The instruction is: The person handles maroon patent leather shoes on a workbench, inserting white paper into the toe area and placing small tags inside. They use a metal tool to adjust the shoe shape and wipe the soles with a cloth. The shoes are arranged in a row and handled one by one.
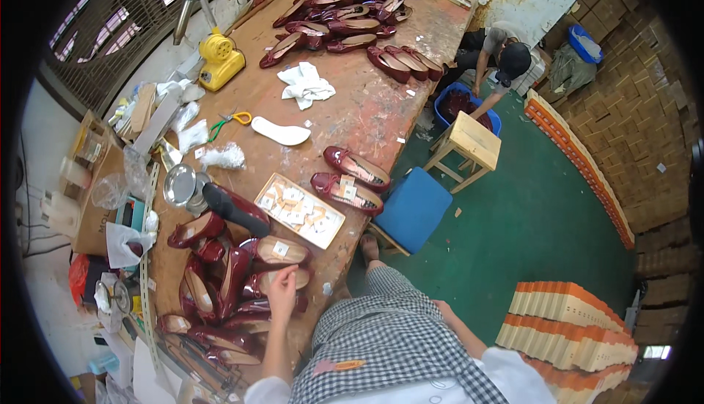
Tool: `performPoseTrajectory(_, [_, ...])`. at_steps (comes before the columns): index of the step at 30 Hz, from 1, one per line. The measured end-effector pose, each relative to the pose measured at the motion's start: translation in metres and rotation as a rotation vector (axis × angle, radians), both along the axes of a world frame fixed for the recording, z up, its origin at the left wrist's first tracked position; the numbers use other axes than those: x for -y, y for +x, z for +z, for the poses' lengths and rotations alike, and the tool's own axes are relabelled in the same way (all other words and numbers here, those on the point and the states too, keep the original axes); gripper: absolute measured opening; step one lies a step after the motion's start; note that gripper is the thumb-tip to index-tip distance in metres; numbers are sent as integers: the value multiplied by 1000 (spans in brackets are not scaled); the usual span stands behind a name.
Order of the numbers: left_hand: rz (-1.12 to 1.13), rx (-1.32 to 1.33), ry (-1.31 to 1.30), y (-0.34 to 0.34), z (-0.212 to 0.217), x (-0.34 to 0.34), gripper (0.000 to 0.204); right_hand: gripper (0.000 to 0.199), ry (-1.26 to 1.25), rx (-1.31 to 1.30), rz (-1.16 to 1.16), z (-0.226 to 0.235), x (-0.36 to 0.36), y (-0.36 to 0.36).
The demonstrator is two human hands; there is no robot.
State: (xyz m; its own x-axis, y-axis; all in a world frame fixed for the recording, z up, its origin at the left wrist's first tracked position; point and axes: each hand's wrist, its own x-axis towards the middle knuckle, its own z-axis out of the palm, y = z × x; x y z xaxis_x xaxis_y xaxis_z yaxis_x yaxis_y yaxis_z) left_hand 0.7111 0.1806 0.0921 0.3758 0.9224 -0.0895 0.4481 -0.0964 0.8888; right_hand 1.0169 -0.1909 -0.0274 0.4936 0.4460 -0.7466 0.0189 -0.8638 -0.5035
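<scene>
My left hand (282, 292) is over the near pile of shiny dark red flat shoes, its fingers bent together at the opening of a red shoe (257, 284). Whatever lies between those fingertips is too small to make out. Just beyond is another shoe (280, 251) with a small white label on its insole. My right hand (442, 310) rests beside the checked apron (381, 323), its fingers hidden. A shallow box (331, 228) of small white and orange labels stands past the pile. To its right lies a pair of red shoes (352, 181) with labels inside.
More red shoes (352, 26) cover the table's far end. A white insole shape (281, 131), scissors (229, 122), a crumpled cloth (304, 85) and a yellow blower (221, 59) lie between. A blue stool (414, 210) touches the table side; a co-worker (506, 56) bends over a blue basket (494, 122).
</scene>
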Motion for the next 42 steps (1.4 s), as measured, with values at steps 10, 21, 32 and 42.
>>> performPoseTrajectory(10, [129, 90, -893, 143, -75, 10, 46, 29, 162, 410, 676, 0, -284, 278])
performPoseTrajectory(21, [354, 45, -966, 248, -105, -26, 59, 55, 559, 930, 499, 20, -610, 454])
performPoseTrajectory(32, [376, 66, -864, 247, -132, -18, 58, 17, 785, 646, 371, 26, -623, 427])
performPoseTrajectory(42, [377, 33, -870, 242, -134, -17, 59, 33, 663, 1011, 528, 29, -612, 501])
